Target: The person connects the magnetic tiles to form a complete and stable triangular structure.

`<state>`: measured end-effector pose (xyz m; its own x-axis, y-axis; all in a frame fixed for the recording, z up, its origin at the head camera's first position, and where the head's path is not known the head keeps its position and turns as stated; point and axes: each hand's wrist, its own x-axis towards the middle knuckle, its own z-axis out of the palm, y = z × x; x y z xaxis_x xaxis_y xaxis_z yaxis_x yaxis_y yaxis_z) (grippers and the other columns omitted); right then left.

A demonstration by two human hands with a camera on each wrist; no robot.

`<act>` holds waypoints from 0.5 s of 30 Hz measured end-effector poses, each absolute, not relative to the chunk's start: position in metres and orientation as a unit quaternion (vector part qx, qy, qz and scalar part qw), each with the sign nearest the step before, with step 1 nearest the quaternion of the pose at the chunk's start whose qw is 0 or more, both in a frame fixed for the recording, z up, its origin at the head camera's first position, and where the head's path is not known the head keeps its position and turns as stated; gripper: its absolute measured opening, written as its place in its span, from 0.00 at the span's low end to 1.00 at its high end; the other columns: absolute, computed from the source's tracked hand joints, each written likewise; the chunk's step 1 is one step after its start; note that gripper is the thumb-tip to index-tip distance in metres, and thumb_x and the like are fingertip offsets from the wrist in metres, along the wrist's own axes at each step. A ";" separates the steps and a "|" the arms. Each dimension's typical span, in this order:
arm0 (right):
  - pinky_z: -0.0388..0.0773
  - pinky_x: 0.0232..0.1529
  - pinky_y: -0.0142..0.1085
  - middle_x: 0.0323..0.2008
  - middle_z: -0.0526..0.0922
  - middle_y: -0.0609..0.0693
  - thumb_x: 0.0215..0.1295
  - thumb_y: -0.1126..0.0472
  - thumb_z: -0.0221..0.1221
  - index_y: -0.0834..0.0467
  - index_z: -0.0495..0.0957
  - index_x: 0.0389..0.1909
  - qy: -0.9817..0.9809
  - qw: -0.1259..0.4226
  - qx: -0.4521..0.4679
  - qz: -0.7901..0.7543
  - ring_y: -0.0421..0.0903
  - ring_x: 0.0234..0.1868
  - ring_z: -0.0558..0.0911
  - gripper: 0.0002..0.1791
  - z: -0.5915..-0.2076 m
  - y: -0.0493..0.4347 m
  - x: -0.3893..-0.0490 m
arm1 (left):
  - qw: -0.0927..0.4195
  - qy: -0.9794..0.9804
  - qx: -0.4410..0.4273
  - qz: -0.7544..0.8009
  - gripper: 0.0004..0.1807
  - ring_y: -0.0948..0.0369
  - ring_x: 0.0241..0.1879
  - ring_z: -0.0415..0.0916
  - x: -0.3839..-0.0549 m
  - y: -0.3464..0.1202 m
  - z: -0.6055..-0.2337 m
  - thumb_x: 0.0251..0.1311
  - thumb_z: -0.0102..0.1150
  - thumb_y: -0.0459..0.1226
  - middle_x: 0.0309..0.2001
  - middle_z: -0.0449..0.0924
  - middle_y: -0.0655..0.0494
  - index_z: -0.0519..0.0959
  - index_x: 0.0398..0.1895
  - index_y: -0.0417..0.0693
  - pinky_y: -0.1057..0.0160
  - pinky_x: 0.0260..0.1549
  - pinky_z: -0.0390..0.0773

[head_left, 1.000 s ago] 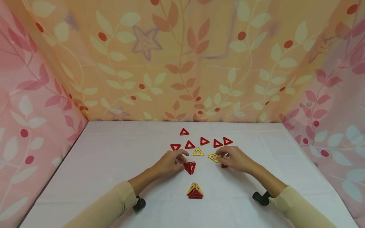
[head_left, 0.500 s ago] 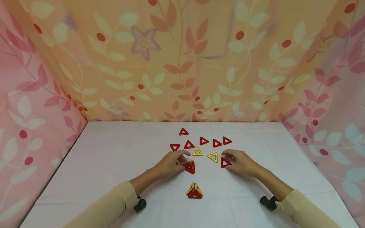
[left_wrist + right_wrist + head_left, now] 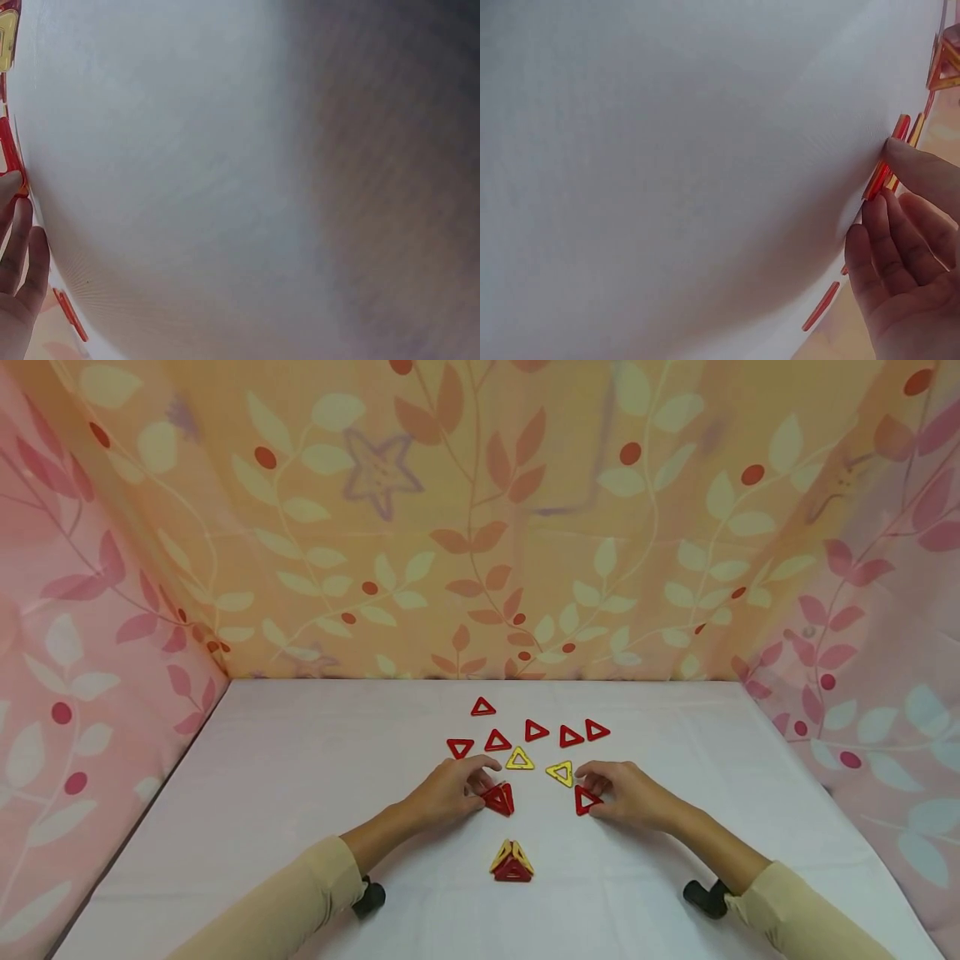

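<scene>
Left hand [image 3: 448,789]: fingers curled, gripping red cluster [image 3: 498,799]. Right hand [image 3: 632,793]: fingers curled, pinching red triangle [image 3: 579,800]. Pyramid [image 3: 512,868]: well back from far edge of table [image 3: 337,735].

White table [image 3: 300,760], flat triangles [image 3: 520,766] (two yellow), pyramid [image 3: 513,867]

Red translucent plastic triangle pieces, joined [image 3: 507,808], in the left hand [image 3: 438,793]: at least two faces meeting along an edge, propped at a slant, far edge looks orange. Total panel count can't be told, part hidden by fingers. Sits mid-table [image 3: 300,793]. Second item: single red plastic triangle frame, hollow centre [image 3: 578,802], pinched at its right corner by the right hand [image 3: 630,793]. Unjoined, one side facing the joined set, well apart from it. Flat or slightly lifted, can't tell.
</scene>
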<state>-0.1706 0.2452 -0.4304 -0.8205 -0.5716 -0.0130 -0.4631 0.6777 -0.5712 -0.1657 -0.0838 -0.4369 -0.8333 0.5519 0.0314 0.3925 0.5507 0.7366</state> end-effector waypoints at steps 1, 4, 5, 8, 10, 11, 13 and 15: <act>0.80 0.45 0.33 0.37 0.81 0.42 0.54 0.66 0.72 0.60 0.78 0.53 0.910 0.097 -0.285 -0.285 0.40 0.40 0.79 0.24 -0.431 0.245 -0.170 | 0.103 0.875 0.269 0.389 0.26 0.61 0.41 0.78 -0.166 -0.084 -0.437 0.57 0.67 0.27 0.40 0.82 0.61 0.76 0.60 0.47 0.67 0.42 0.79; 0.80 0.45 0.34 0.38 0.82 0.42 0.55 0.66 0.72 0.61 0.78 0.53 0.904 0.096 -0.301 -0.289 0.40 0.40 0.79 0.24 -0.432 0.243 -0.168 | 0.106 0.875 0.265 0.390 0.26 0.61 0.41 0.78 -0.165 -0.084 -0.437 0.58 0.67 0.27 0.41 0.82 0.61 0.76 0.60 0.48 0.67 0.43 0.79; 0.80 0.45 0.33 0.39 0.82 0.42 0.55 0.66 0.72 0.60 0.78 0.53 0.903 0.097 -0.301 -0.290 0.40 0.40 0.80 0.24 -0.432 0.242 -0.168 | 0.107 0.876 0.264 0.390 0.26 0.61 0.41 0.78 -0.165 -0.083 -0.437 0.58 0.67 0.27 0.41 0.82 0.61 0.76 0.60 0.48 0.67 0.43 0.79; 0.80 0.45 0.34 0.40 0.83 0.43 0.55 0.66 0.72 0.61 0.78 0.53 0.900 0.093 -0.310 -0.293 0.40 0.40 0.80 0.24 -0.432 0.238 -0.166 | 0.107 0.876 0.264 0.390 0.26 0.61 0.42 0.78 -0.165 -0.083 -0.437 0.58 0.67 0.27 0.41 0.82 0.61 0.76 0.60 0.48 0.67 0.43 0.79; 0.80 0.46 0.34 0.40 0.83 0.43 0.55 0.64 0.72 0.60 0.78 0.54 0.900 0.097 -0.308 -0.294 0.40 0.41 0.80 0.24 -0.432 0.235 -0.165 | 0.107 0.875 0.264 0.390 0.26 0.61 0.42 0.78 -0.165 -0.083 -0.437 0.58 0.67 0.27 0.41 0.82 0.60 0.76 0.60 0.48 0.67 0.42 0.79; 0.80 0.46 0.33 0.40 0.83 0.43 0.55 0.64 0.72 0.60 0.79 0.54 0.901 0.098 -0.305 -0.293 0.40 0.41 0.80 0.24 -0.432 0.232 -0.165 | 0.107 0.875 0.265 0.391 0.26 0.61 0.41 0.78 -0.165 -0.083 -0.437 0.58 0.67 0.27 0.41 0.82 0.60 0.76 0.60 0.47 0.67 0.42 0.79; 0.80 0.46 0.34 0.41 0.83 0.43 0.55 0.63 0.73 0.59 0.79 0.54 0.901 0.101 -0.303 -0.293 0.40 0.41 0.80 0.25 -0.432 0.228 -0.165 | 0.108 0.874 0.265 0.392 0.26 0.61 0.41 0.78 -0.165 -0.083 -0.437 0.58 0.67 0.26 0.41 0.82 0.60 0.76 0.60 0.47 0.68 0.41 0.79; 0.80 0.46 0.33 0.41 0.83 0.42 0.55 0.62 0.73 0.59 0.79 0.54 0.903 0.103 -0.301 -0.290 0.39 0.41 0.80 0.25 -0.433 0.223 -0.164 | 0.108 0.874 0.265 0.392 0.26 0.61 0.41 0.78 -0.165 -0.083 -0.437 0.58 0.67 0.26 0.41 0.82 0.60 0.76 0.60 0.47 0.69 0.41 0.79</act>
